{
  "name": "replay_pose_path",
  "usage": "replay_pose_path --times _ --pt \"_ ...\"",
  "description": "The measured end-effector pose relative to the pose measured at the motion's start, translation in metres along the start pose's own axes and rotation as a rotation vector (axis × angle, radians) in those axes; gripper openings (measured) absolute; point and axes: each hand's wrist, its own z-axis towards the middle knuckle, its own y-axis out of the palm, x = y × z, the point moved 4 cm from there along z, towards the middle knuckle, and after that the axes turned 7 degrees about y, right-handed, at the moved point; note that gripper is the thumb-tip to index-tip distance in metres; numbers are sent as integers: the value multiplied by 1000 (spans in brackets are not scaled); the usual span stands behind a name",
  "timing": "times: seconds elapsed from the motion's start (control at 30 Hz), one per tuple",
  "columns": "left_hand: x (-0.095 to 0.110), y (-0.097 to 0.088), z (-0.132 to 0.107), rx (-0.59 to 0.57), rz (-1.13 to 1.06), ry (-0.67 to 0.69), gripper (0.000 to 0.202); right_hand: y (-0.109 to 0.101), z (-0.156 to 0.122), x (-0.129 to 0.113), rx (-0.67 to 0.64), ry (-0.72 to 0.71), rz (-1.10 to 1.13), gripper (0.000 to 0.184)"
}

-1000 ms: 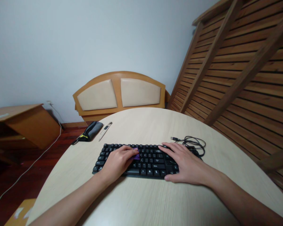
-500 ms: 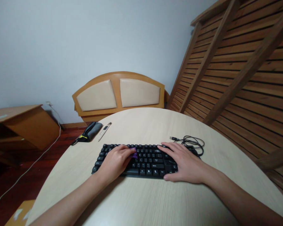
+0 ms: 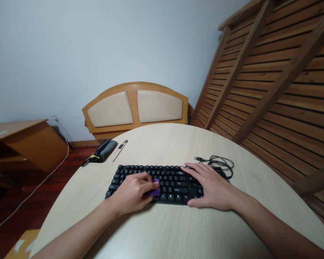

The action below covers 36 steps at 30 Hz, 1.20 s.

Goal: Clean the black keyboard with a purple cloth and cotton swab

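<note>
Across my round table [image 3: 178,140] I see a dark pouch [image 3: 104,150] beside a pen [image 3: 120,148], a coiled cable [image 3: 218,162], a headboard [image 3: 136,106], and slatted wood [image 3: 272,72] on my right

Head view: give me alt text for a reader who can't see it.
A left hand presses a small purple thing on a black keyboard while the right hand lies flat on its right end. The keyboard sits on a round table, with a coiled cable and a pouch beyond.

Matt black plastic keyboard [image 3: 166,181], smooth pale wood-grain table [image 3: 178,230]
</note>
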Motion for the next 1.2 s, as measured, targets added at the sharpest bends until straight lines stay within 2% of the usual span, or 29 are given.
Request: replay_pose_path --times 0.57,0.83,0.93,1.03,1.13,1.2 --pt "22 -6 6 38 13 291 19 0 -1 0 8 -1 -1 106" --pt "30 -9 9 45 4 318 16 2 -1 1 10 -1 23 105" --pt "29 -8 6 74 -83 337 16 2 -1 1 14 -8 35 104" --pt "19 -8 1 198 -79 265 25 1 -1 1 9 -10 30 104" --pt "-2 -9 -5 353 46 16 34 0 -1 -2 -7 -4 11 104" --pt "-14 -7 -9 386 67 -124 35 0 -1 -5 1 -1 2 104"
